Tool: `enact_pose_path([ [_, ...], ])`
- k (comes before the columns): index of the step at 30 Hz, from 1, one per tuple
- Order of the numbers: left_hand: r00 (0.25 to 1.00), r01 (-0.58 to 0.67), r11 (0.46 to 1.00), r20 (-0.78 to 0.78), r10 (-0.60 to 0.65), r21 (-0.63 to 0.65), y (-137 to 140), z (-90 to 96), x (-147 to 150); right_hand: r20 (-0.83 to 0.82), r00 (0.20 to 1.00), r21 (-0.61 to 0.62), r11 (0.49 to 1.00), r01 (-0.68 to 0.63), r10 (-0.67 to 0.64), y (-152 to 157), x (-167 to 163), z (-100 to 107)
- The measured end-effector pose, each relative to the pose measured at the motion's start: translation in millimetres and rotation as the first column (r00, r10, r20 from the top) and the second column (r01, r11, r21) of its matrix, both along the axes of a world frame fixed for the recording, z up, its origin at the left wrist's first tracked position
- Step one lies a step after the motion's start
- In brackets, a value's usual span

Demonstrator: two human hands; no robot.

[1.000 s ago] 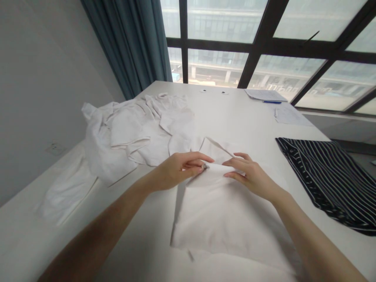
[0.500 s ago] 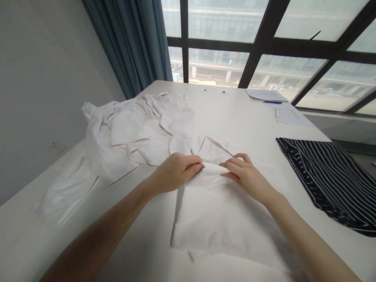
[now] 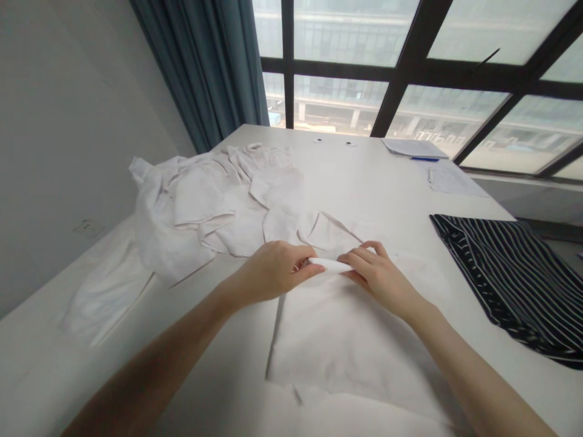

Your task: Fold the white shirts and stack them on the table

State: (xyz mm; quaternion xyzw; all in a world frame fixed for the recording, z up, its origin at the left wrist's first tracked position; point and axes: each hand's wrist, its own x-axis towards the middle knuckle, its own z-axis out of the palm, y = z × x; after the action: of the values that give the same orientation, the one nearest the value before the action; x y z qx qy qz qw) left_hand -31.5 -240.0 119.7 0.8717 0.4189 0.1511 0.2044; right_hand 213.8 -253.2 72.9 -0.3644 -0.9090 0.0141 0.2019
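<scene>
A piece of white cloth lies in front of me, its far edge lifted and folded between my two hands. My left hand pinches the left end of that folded edge between thumb and fingers. Gripping the same edge a short way to the right is my right hand, its thumb partly hidden beneath. Just beyond my fingers another flat white fabric piece touches the work area. The lower part of the cloth spreads flat toward me, with a straight left side.
Crumpled white cloth covers the table's left side. Black-and-white striped fabric lies at the right. Papers and a blue pen rest at the far right, before the window. A blue curtain hangs at the back left.
My left thumb has shifted right along the edge and the left fingers have parted more from it. The edge between my hands is now rolled into a narrower fold. The right hand has barely moved.
</scene>
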Motion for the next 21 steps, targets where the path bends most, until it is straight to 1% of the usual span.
enact_pose_path([
  [3,0.997,0.048,0.991,-0.073,-0.039,0.129,2,-4.6,1,-0.017,1.0,-0.018,1.0,0.003,-0.004,-2,-1,2],
  [7,0.99,0.09,0.948,-0.134,-0.051,0.304,2,-13.0,2,-0.084,0.996,-0.076,0.997,-0.015,0.008,-6,-4,8],
  [10,0.991,0.104,0.93,-0.117,-0.067,0.351,1,-16.3,2,-0.13,0.992,-0.134,0.991,-0.01,-0.008,-7,-5,12],
  [12,0.994,0.093,0.946,-0.074,-0.074,0.31,1,-15.3,2,-0.138,0.99,-0.146,0.989,0.002,-0.023,-7,-6,12],
  [13,0.996,0.081,0.96,-0.044,-0.072,0.267,1,-14.1,2,-0.138,0.99,-0.141,0.99,0.012,-0.031,-7,-6,11],
  [16,0.998,0.031,0.996,0.044,-0.036,0.089,1,-11.0,3,-0.155,0.987,-0.081,0.996,0.042,-0.054,-8,-9,6],
  [19,0.998,0.026,0.999,0.057,-0.023,-0.047,2,-11.6,4,-0.171,0.984,-0.007,0.999,0.054,-0.054,-9,-13,2],
  [21,0.998,0.042,0.996,0.052,-0.038,-0.078,3,-13.7,5,-0.17,0.984,-0.002,0.999,0.047,-0.047,-10,-13,2],
])
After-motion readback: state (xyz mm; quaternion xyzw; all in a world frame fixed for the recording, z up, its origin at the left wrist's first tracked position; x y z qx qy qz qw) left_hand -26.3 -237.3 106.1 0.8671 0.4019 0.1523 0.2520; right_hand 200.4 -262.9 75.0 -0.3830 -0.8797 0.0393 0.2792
